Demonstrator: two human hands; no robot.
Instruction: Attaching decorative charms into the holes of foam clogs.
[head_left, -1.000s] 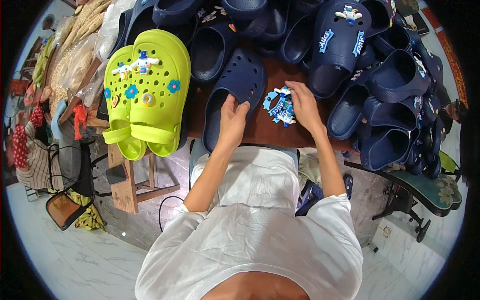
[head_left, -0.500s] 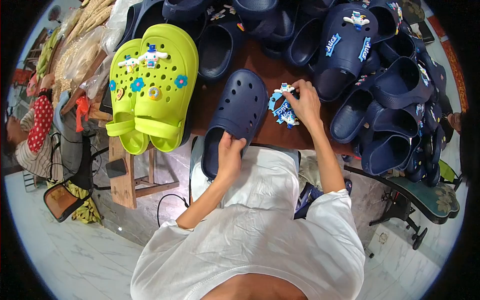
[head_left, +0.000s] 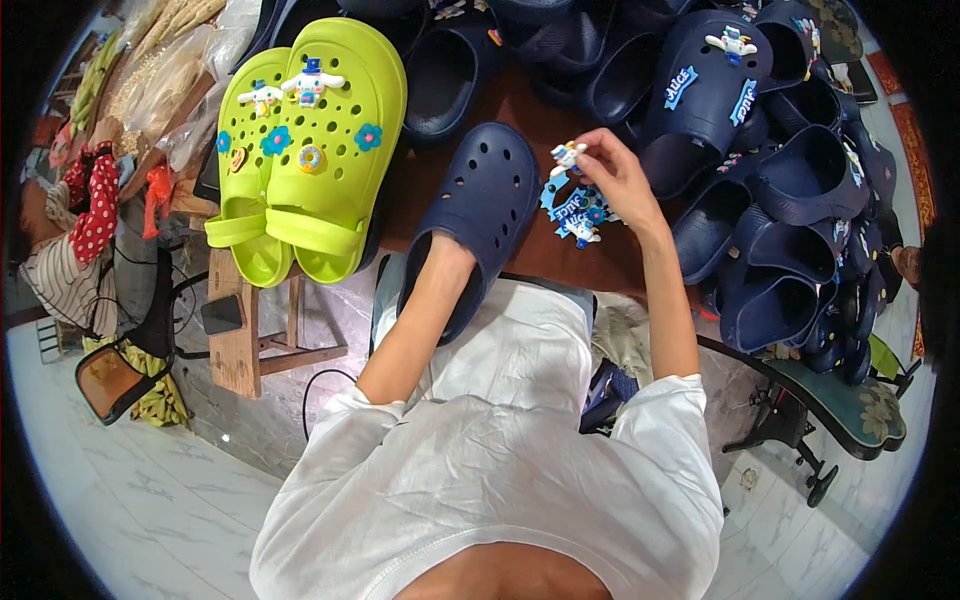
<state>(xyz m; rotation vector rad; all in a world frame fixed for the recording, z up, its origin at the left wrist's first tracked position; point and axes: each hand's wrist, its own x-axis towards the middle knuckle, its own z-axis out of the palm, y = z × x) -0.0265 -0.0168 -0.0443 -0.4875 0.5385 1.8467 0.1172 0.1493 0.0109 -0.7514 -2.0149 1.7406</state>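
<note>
One navy perforated foam clog (head_left: 486, 185), overhanging brown desk's near edge (head_left: 575, 272); left hand (head_left: 453, 252) inside, finger-spread untellable; right fingers (head_left: 603, 143) pinching white-blue rubber figure charm (head_left: 567, 157), best rim-held.

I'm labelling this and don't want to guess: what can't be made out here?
In the head view:
Left hand: mostly hidden inside the navy clog, so its grip can't be told.
Held charm: partly covered by the right hand.
Charm pile: pieces overlap; no sure count.
Back clogs: cut off by the top edge.
</note>
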